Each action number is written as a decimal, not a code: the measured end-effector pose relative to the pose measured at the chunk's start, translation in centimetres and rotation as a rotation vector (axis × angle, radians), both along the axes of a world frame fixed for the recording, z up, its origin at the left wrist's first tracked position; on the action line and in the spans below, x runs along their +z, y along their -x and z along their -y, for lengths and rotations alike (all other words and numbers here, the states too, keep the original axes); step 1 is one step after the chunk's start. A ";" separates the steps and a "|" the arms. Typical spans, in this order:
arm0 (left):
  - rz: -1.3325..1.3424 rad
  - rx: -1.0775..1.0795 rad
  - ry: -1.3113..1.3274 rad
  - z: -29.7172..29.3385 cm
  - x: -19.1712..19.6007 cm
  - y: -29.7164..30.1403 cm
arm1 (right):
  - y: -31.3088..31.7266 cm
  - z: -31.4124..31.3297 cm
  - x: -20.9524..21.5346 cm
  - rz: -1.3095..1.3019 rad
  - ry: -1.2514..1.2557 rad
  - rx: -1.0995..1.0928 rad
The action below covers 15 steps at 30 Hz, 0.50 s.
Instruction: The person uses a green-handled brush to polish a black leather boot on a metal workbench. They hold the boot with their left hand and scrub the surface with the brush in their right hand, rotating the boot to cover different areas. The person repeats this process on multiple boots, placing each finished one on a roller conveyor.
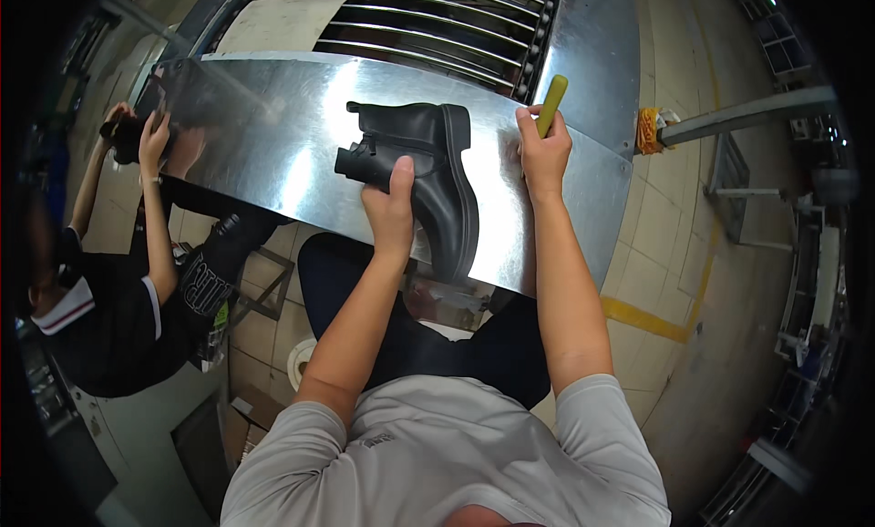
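Head view looks down on the left hand (390, 205), clamped around the shaft of a black ankle boot (428, 176), thumb up over the leather and fingers wrapped behind, so the boot lies on its side with its thick sole turned toward the right and its toe near the table's front edge; that grip seems meant to steady the boot and keep the sole edge exposed. Just to the right, the right hand (544, 153) is closed on a yellow-green stick-like tool (551, 105), whose upper end stands clear above the knuckles, close beside the sole without touching it. Both rest over a shiny metal table (273, 144), beyond which runs a roller conveyor (437, 25). At far left a co-worker (100, 281) holds another dark item up with both hands.
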<state>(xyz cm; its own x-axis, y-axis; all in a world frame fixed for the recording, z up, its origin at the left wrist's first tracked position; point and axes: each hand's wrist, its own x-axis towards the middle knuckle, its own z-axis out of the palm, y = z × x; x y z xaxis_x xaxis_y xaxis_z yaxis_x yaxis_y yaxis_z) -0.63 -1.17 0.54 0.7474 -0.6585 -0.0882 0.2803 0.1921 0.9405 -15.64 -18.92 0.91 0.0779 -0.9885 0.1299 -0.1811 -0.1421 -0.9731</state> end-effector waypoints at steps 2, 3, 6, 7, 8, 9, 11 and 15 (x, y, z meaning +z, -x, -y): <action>0.158 -0.017 -0.010 -0.3 0.2 0.0 | 0.0 -0.1 -0.4 0.022 0.034 0.002; 0.209 -0.012 -0.021 -0.4 0.4 0.2 | 0.1 0.0 -0.5 0.025 0.040 0.008; 0.196 -0.010 0.006 -0.3 0.3 0.0 | 0.0 0.0 -0.2 0.055 0.030 0.018; 0.198 -0.001 0.015 -0.3 0.3 -0.2 | -0.3 -0.3 0.3 0.078 0.012 0.020; 0.222 0.024 0.025 -0.4 0.3 0.0 | -0.6 -0.6 0.8 0.100 -0.004 0.022; 0.246 0.051 0.035 -0.5 0.4 0.3 | -0.7 -0.9 1.0 0.123 -0.038 0.021; 0.265 0.067 0.051 -0.3 0.3 0.5 | -0.6 -0.9 1.4 0.169 -0.108 0.017; 0.326 0.060 0.050 -0.1 0.3 0.2 | -4.0 0.5 5.1 0.628 -0.186 0.095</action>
